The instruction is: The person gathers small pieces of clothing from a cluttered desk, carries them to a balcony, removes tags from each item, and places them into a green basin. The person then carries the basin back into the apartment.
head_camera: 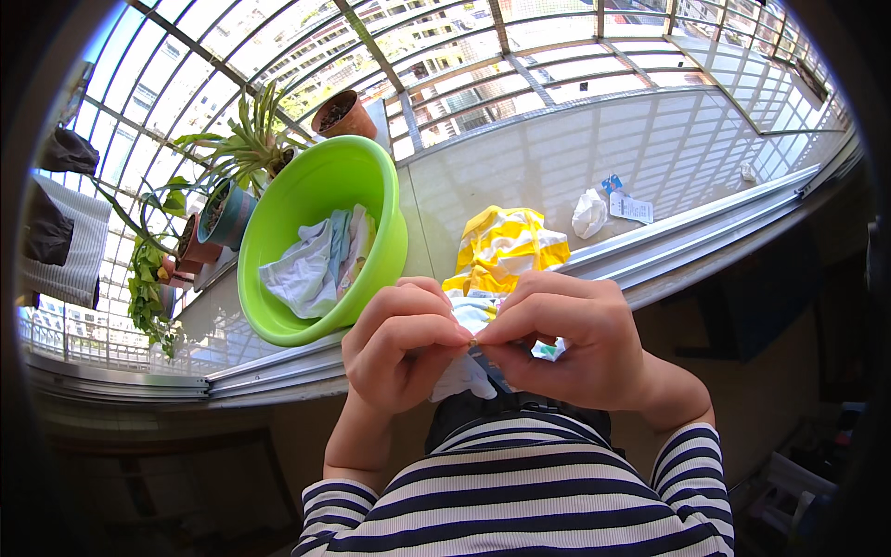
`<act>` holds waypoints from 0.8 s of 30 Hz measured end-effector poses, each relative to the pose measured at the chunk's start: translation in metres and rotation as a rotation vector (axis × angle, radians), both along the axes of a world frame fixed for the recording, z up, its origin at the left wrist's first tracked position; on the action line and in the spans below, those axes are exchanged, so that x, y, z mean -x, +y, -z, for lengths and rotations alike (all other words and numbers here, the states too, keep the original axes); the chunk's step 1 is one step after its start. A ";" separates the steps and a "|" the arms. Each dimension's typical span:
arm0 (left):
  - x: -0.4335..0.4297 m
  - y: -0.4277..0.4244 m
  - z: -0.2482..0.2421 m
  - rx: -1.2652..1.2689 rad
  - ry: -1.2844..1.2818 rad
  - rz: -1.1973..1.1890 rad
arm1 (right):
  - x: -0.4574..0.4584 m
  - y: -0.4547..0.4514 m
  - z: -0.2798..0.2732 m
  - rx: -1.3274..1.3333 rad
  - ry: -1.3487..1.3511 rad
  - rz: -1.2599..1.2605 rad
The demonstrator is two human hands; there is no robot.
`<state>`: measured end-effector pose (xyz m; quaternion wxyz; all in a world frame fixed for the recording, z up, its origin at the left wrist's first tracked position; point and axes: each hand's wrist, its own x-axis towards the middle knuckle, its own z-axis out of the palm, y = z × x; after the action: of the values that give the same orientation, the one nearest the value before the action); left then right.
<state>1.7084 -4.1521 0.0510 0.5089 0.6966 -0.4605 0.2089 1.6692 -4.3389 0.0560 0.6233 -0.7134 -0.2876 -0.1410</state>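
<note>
My left hand (404, 341) and my right hand (571, 341) meet fingertip to fingertip in front of my waist. Between them they pinch a tiny gold-coloured piece (473, 342), too small and too covered to identify. A dark tag-like strip (491, 372) shows just below the fingertips. Behind and under my hands lies a white garment (461, 379) with coloured print, partly hidden by the fingers. Just beyond it a yellow-and-white striped garment (511, 244) lies bunched over the sliding-door track.
A green plastic basin (386, 202) holding several folded garments (299, 271) stands at left. Beyond it are potted plants (254, 143) and a terracotta-coloured pot (346, 117). Crumpled white paper (590, 212) and cardboard tags (630, 207) lie past the metal door track (696, 230). Clothes (66, 237) hang far left.
</note>
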 end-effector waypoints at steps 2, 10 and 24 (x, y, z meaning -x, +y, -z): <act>0.001 0.000 0.000 0.012 0.062 0.001 | 0.000 0.000 -0.001 -0.028 0.025 0.005; 0.001 0.005 0.002 0.070 0.238 0.007 | -0.002 -0.007 -0.003 -0.106 0.246 -0.074; -0.011 0.030 0.001 0.179 0.302 -0.150 | -0.027 -0.051 0.036 -0.295 0.454 0.097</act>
<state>1.7193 -4.1219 0.0502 0.6153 0.7042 -0.3054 0.1796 1.6961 -4.3898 0.0201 0.7614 -0.6413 -0.0824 -0.0473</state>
